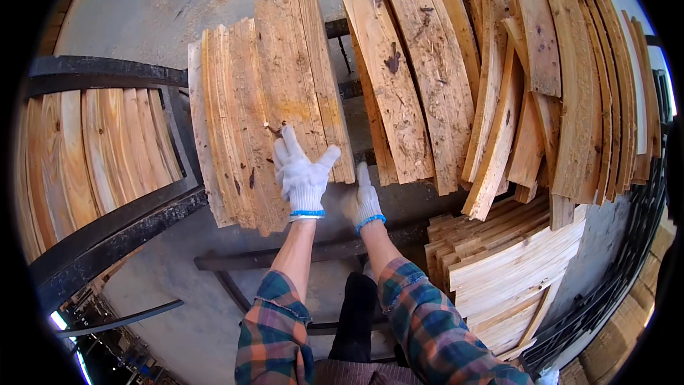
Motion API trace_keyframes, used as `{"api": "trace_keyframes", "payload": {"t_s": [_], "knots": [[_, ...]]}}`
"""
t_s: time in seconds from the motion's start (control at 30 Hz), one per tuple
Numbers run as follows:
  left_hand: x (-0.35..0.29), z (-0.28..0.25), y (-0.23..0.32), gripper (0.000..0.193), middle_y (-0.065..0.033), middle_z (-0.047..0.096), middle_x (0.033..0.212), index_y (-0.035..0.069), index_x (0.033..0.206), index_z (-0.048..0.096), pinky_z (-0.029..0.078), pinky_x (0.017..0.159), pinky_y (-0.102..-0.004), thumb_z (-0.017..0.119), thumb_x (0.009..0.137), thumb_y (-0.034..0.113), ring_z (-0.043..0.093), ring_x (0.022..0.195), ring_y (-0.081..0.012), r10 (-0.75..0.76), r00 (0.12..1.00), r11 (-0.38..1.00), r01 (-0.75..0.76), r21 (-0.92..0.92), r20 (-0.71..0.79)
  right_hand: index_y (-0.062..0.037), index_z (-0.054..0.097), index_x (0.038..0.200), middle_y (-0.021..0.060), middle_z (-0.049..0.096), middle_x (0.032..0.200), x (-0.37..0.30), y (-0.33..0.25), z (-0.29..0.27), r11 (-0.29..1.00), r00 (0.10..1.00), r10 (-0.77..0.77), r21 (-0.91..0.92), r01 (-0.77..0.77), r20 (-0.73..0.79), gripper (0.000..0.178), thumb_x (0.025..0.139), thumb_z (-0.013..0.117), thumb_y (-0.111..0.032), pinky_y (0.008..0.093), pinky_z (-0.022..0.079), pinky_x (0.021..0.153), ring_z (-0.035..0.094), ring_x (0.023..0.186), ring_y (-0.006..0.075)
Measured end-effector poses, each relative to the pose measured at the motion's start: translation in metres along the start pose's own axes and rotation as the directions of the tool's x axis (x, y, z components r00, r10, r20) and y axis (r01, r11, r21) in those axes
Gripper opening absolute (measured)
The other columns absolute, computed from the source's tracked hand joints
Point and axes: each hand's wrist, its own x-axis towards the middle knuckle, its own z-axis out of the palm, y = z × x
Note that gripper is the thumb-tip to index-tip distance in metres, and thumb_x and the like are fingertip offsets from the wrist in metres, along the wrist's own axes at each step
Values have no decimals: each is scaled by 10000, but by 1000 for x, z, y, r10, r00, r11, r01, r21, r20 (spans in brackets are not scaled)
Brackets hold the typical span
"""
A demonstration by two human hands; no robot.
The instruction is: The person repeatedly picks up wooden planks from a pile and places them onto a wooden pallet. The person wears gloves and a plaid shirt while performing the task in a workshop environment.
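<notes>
My left hand (301, 173), in a white knit glove with a blue cuff, lies on a row of rough wooden planks (271, 64) with its fingers spread. Dark bark bits and a yellowish patch mark the planks around it. My right hand (365, 203), gloved the same way, is by the near right corner of this row, next to the end of the rightmost plank. One of its fingers points straight ahead along the gap; the others are partly hidden from view. No object shows in either hand.
To the right, a larger heap of long, uneven planks (406, 71) rests on a dark metal frame (335, 251). Below it stands a stack of pale boards (513, 271). At left, a black steel rack (121, 224) holds smoother planks (92, 150). Sawdust lies on the grey floor (157, 7).
</notes>
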Motion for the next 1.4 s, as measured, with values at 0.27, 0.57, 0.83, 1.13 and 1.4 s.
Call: {"api": "trace_keyframes", "payload": {"t_s": [0.27, 0.57, 0.83, 1.13, 1.4], "knots": [[-2, 25, 24, 1085, -341, 284, 1426, 71, 1513, 237, 285, 1065, -652, 804, 689, 491, 269, 1324, -567, -53, 996, 971, 35, 237, 69, -44, 457, 1411, 153, 509, 1419, -14, 28, 36, 987, 985, -159, -36, 157, -73, 532, 1022, 515, -401, 444, 397, 1096, 504, 1279, 289], [-22, -64, 22, 982, -283, 489, 1257, 164, 1454, 330, 519, 806, -561, 840, 654, 419, 591, 1011, -494, -137, 974, 988, 120, 101, 182, -30, 488, 1380, 174, 576, 1339, -81, 18, 23, 913, 991, 123, -398, -95, 47, 581, 978, 574, -441, 497, 432, 1051, 556, 1227, 327], [-176, -133, 25, 1102, -264, 538, 1195, 148, 1485, 343, 499, 896, -533, 876, 585, 496, 588, 1058, -477, -241, 897, 970, 206, 132, 370, 41, 553, 1295, 122, 658, 1184, -104, 6, 30, 790, 999, 14, -612, -30, -31, 566, 909, 691, -349, 376, 515, 960, 648, 1040, 217], [-344, -141, 22, 1169, -291, 521, 1185, 217, 1511, 247, 477, 884, -597, 876, 582, 545, 584, 1048, -506, -311, 749, 940, 335, 70, 585, 60, 528, 1303, 142, 671, 1131, -251, -9, -57, 882, 977, 161, -423, -206, -140, 686, 835, 764, -382, 385, 566, 893, 679, 976, 231], [-388, -143, 11, 941, -275, 594, 1302, 72, 1509, 337, 466, 988, -460, 674, 809, 603, 607, 1161, -398, -335, 856, 910, 402, -101, 393, 89, 515, 1307, 124, 672, 1111, -340, -19, -15, 681, 996, 58, -732, 14, 74, 728, 848, 744, -427, 312, 546, 823, 667, 923, 166]]}}
